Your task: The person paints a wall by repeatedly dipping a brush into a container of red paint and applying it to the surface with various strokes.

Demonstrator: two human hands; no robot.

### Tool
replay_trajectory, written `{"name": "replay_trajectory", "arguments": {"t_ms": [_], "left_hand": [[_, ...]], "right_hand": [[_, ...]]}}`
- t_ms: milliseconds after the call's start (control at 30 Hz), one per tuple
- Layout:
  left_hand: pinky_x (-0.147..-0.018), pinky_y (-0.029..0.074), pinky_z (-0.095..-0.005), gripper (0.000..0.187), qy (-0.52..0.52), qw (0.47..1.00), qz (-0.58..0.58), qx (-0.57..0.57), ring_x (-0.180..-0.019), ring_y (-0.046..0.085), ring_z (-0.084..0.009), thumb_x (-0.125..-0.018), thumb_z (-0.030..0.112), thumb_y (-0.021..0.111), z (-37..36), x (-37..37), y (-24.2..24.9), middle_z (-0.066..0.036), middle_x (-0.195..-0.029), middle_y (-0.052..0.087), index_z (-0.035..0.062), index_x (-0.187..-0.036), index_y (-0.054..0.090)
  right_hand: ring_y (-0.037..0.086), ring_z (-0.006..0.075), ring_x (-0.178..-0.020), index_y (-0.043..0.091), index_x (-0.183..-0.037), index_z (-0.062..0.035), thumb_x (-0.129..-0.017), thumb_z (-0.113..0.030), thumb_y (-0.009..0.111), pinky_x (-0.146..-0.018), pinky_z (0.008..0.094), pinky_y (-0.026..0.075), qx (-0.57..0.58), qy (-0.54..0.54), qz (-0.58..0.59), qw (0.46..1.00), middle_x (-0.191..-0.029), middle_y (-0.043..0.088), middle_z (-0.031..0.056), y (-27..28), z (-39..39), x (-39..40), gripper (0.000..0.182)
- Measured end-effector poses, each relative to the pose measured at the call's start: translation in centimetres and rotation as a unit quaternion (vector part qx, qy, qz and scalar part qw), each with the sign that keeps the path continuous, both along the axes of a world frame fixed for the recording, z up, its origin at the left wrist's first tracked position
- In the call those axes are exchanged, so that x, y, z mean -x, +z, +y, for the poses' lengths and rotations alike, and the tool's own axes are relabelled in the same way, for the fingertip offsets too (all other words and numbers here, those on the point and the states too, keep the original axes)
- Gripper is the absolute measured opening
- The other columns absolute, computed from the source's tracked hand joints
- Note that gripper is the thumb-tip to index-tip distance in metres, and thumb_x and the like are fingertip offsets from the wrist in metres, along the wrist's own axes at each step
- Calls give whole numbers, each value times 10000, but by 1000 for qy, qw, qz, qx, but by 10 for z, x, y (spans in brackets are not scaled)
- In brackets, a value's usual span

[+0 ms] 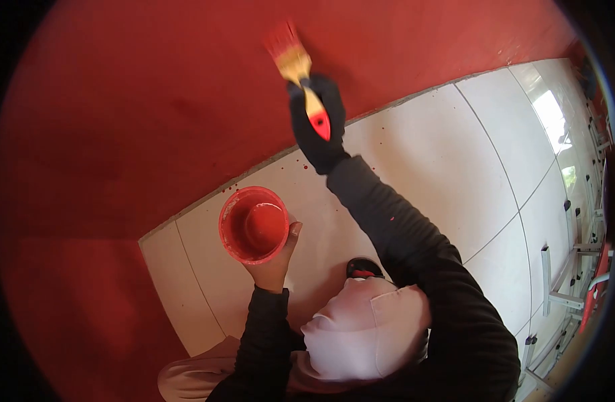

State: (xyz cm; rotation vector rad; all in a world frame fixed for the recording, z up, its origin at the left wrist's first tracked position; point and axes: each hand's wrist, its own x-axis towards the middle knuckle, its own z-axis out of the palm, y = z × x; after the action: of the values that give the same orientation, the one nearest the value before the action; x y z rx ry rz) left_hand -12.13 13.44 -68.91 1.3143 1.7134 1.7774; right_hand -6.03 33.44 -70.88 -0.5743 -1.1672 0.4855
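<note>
My right hand (319, 127), in a black glove, is closed around the handle of a paintbrush (294, 63). The brush has a pale wooden handle with a red end, and its bristles are coated in red paint. Its bristle end points up and overlaps the red wall (187, 87). Lower down, my bare left hand (275, 266) grips a red paint cup (254, 225) from below and the side, thumb along the outside. Red paint lies in the bottom of the cup, and smears mark its inner wall and rim.
White floor tiles (448, 147) meet the wall along a slanting edge, with small red paint drops (306, 167) near it. My bent knee (367, 328) and a dark shoe (362, 268) are below. Metal-framed furniture (562, 298) stands at the far right.
</note>
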Motion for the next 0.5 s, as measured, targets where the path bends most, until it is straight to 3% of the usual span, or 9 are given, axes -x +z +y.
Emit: {"name": "replay_trajectory", "arguments": {"t_ms": [133,200,233,267,300,333,367,433,500], "left_hand": [[-756,511,-303,505,11,1000,-17,20,-813,612,-143,-644,-13,793,-3,7,-2,-40,-879,630,36,-1062,514],[-756,515,-305,505,23,1000,-7,19,-815,615,-145,-644,-12,792,-3,12,-6,-42,-879,632,36,-1063,515],[-756,518,-308,505,30,999,5,18,-817,618,-147,-644,-11,792,-3,14,-8,-45,-878,633,35,-1064,516],[-756,518,-308,505,30,999,5,19,-817,618,-147,-644,-11,792,-2,15,-9,-45,-878,633,35,-1064,516],[-757,520,-309,521,22,1000,6,20,-823,620,-151,-640,-5,796,-2,18,-11,-49,-891,634,34,-1075,511],[-758,523,-311,538,15,1000,6,19,-830,623,-155,-637,2,800,-1,18,-12,-54,-904,634,33,-1087,506],[-758,523,-311,538,16,1000,4,19,-830,623,-155,-637,2,800,0,18,-12,-54,-904,634,33,-1087,506],[-760,524,-316,570,18,1000,3,11,-839,623,-161,-628,16,812,0,18,-11,-59,-926,629,32,-1104,497],[-761,524,-317,598,22,1000,-3,18,-847,622,-162,-620,22,819,-2,18,-12,-59,-943,624,32,-1119,489]], "right_hand": [[577,241,-745,542,-923,-29,-847,-59,609,-660,322,460,69,-14,-124,990,-819,546,112,-96,-32,-21,106],[594,318,-867,563,-998,-26,-869,-88,580,-726,359,476,89,130,-310,938,-927,577,140,-114,-40,-41,145],[594,318,-867,563,-998,-26,-869,-88,580,-726,359,476,91,132,-311,937,-927,577,140,-122,-31,-45,145],[599,311,-882,570,-1022,-31,-875,-101,567,-738,360,479,8,130,-372,919,-944,584,135,-127,-13,-48,163],[605,305,-897,577,-1046,-37,-882,-115,555,-751,361,482,-75,127,-430,890,-962,590,130,-118,-1,-49,183],[596,298,-897,585,-1055,-46,-876,-125,550,-771,358,473,-55,173,-351,919,-1012,601,123,-107,8,-48,199],[579,297,-925,588,-1045,-38,-860,-111,564,-804,354,461,119,297,-338,885,-1064,602,123,-88,21,-49,200],[559,297,-1012,590,-993,-64,-839,-101,570,-807,369,465,-142,124,-443,877,-1134,582,130,-36,31,-67,159],[538,298,-1072,596,-981,-71,-831,-99,574,-832,378,460,-170,63,-458,870,-1182,561,128,6,18,-81,154]]}}
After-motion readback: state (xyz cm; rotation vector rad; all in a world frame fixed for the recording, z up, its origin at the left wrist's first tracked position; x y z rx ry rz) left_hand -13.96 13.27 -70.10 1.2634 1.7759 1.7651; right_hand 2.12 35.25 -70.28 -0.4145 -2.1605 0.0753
